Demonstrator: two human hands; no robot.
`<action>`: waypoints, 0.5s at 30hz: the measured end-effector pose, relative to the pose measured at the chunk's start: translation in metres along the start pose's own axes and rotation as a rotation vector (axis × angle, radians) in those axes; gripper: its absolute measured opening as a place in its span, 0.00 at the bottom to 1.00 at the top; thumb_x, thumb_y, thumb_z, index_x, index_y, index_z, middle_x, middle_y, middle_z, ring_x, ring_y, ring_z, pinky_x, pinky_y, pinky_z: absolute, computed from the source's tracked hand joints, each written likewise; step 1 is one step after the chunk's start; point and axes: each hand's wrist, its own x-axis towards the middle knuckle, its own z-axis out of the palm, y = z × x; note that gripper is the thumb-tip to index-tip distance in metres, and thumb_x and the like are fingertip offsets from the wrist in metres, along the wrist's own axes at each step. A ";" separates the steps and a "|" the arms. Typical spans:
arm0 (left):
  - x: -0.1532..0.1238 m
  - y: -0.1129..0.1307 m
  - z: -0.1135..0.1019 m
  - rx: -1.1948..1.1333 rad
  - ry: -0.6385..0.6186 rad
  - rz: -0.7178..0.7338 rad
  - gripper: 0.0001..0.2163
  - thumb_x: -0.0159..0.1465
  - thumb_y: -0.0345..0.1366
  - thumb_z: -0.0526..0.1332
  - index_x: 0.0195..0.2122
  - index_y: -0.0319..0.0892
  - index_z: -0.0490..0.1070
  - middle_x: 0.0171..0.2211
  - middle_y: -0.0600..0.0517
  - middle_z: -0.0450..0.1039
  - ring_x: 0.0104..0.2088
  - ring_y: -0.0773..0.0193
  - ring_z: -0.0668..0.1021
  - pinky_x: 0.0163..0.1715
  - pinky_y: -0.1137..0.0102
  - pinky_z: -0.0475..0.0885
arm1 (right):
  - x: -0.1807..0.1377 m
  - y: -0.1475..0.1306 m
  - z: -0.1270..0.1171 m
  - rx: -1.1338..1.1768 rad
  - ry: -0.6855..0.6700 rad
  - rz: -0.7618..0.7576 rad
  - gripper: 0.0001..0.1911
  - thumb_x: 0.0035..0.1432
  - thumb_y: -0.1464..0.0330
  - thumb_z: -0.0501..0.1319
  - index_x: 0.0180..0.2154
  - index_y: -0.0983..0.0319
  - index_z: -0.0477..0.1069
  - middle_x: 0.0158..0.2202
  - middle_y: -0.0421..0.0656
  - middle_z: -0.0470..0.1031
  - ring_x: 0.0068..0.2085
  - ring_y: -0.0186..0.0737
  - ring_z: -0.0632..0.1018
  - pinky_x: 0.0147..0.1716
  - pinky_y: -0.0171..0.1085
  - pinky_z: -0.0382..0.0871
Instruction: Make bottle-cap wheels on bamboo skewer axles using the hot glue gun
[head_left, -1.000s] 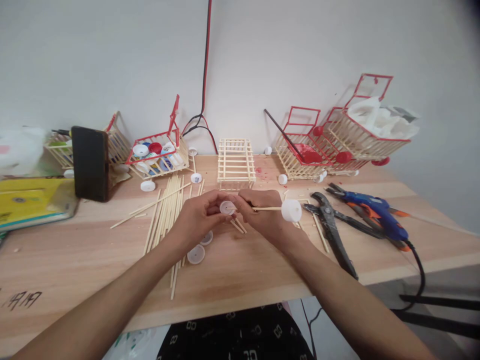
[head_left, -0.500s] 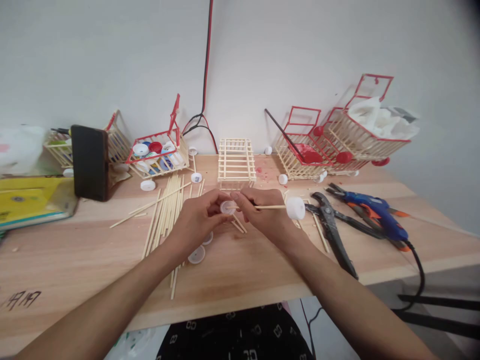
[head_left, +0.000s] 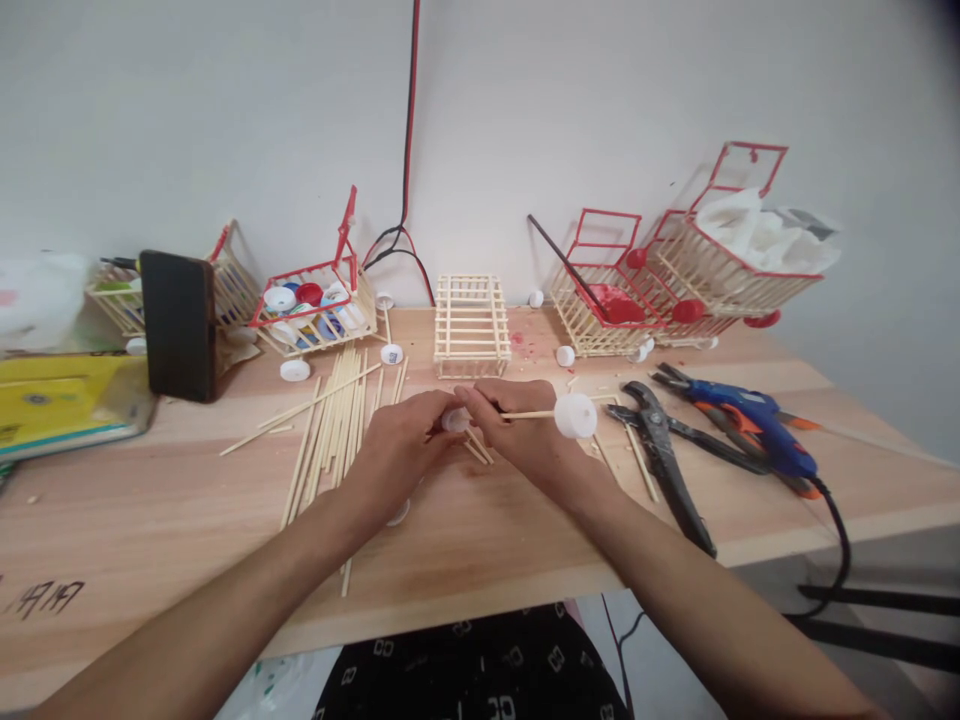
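Closed around a translucent white bottle cap (head_left: 454,420) is my left hand (head_left: 409,432), its fingertips partly hidden. My right hand (head_left: 517,420) pinches a thin wooden stick (head_left: 529,414) that carries a white cap (head_left: 575,416) on its right end. The stick's left end points at the cap in my left hand; whether it has gone in is hidden by my thumb. Beyond the hands stands a small stick-built basket (head_left: 472,325). Another cap (head_left: 398,513) lies under my left wrist, beside a spread of loose sticks (head_left: 341,415).
Stick carts with red trim stand along the wall, one holding bottle caps (head_left: 309,294), another a brush in red paint (head_left: 622,306). Pliers (head_left: 664,460) and a blue glue gun (head_left: 750,420) lie right. A phone (head_left: 178,325) and yellow book (head_left: 67,405) are left.
The stick with its white cap has shifted left, closer into my left hand. My left hand has turned and closed further over its cap, and now covers more of the caps on the table.
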 end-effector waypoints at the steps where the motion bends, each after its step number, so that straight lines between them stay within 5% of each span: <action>1: 0.000 0.000 0.000 0.003 0.003 -0.003 0.08 0.59 0.33 0.63 0.41 0.44 0.72 0.34 0.53 0.78 0.34 0.62 0.78 0.36 0.70 0.69 | 0.000 0.000 0.000 -0.001 0.003 0.007 0.20 0.64 0.65 0.53 0.19 0.63 0.64 0.17 0.35 0.63 0.22 0.27 0.65 0.23 0.31 0.53; 11: 0.000 -0.002 0.002 0.112 0.014 -0.040 0.03 0.59 0.31 0.62 0.29 0.41 0.69 0.27 0.53 0.74 0.29 0.63 0.76 0.30 0.71 0.65 | -0.001 -0.002 0.007 -0.048 0.031 -0.005 0.20 0.63 0.64 0.53 0.19 0.63 0.61 0.18 0.35 0.62 0.22 0.27 0.63 0.24 0.32 0.51; 15: 0.000 0.000 0.003 0.055 0.034 -0.046 0.03 0.58 0.32 0.63 0.33 0.42 0.72 0.28 0.54 0.76 0.30 0.63 0.76 0.32 0.71 0.66 | -0.002 -0.005 0.006 -0.020 0.029 0.024 0.19 0.63 0.65 0.52 0.20 0.62 0.62 0.18 0.35 0.63 0.22 0.28 0.64 0.24 0.32 0.52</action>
